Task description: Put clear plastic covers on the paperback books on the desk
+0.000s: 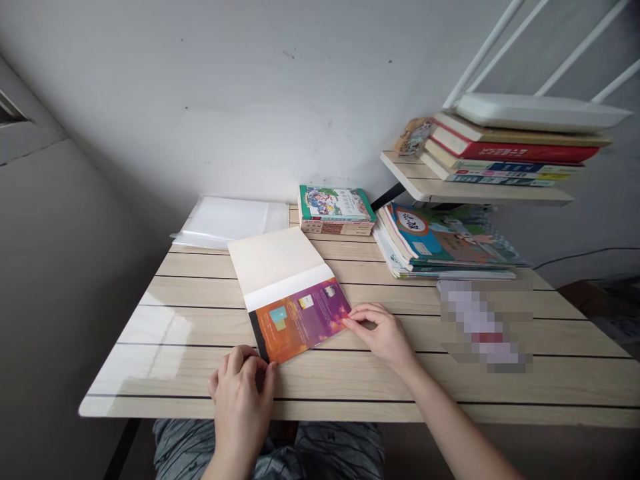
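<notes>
A thin book with an orange and purple cover (300, 320) lies tilted on the wooden table (200, 367). A cream flap or sheet (275, 263) extends from its far side. My left hand (243, 390) rests at the book's near left corner, fingers curled onto the edge. My right hand (383, 330) touches the book's right corner with its fingertips, fingers bent and close together.
A stack of clear plastic sleeves (230, 220) lies at the back left. A pile of books (336, 210) sits at the back centre, another pile (440, 243) to its right under a shelf (470, 190) carrying more books. A blurred patch (483, 323) lies right of my hand.
</notes>
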Action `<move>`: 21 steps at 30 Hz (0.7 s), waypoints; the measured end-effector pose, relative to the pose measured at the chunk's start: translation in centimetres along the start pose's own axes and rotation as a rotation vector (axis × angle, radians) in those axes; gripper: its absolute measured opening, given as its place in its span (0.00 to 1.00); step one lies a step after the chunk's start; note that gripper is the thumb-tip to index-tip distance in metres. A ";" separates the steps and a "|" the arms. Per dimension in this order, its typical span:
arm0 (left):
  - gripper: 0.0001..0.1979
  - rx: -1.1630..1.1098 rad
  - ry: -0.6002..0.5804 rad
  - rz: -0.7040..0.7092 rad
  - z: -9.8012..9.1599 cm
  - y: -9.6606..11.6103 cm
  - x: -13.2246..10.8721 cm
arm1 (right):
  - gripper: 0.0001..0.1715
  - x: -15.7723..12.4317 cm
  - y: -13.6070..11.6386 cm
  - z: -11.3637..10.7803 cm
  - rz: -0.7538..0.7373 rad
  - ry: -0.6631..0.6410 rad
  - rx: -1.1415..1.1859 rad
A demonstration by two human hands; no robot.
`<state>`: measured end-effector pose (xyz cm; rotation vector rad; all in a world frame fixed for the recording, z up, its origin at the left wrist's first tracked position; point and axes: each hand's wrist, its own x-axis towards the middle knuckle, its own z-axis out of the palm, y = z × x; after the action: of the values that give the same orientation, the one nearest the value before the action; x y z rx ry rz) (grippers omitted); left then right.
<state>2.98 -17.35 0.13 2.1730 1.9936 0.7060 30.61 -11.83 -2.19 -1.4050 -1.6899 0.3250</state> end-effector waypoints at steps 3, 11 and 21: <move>0.10 0.002 0.009 -0.003 -0.1 0.1 0.1 | 0.10 -0.1 0.1 0.0 0.002 -0.001 -0.003; 0.11 0.002 -0.029 -0.030 -0.2 0.4 0.1 | 0.10 -0.3 0.3 0.1 -0.001 -0.016 -0.014; 0.12 0.027 -0.030 -0.057 0.0 0.4 0.1 | 0.12 -0.1 -0.4 0.2 0.020 0.016 -0.022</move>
<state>3.32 -17.29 0.32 2.1194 2.0524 0.6390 30.21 -12.02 -2.07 -1.4380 -1.6716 0.3059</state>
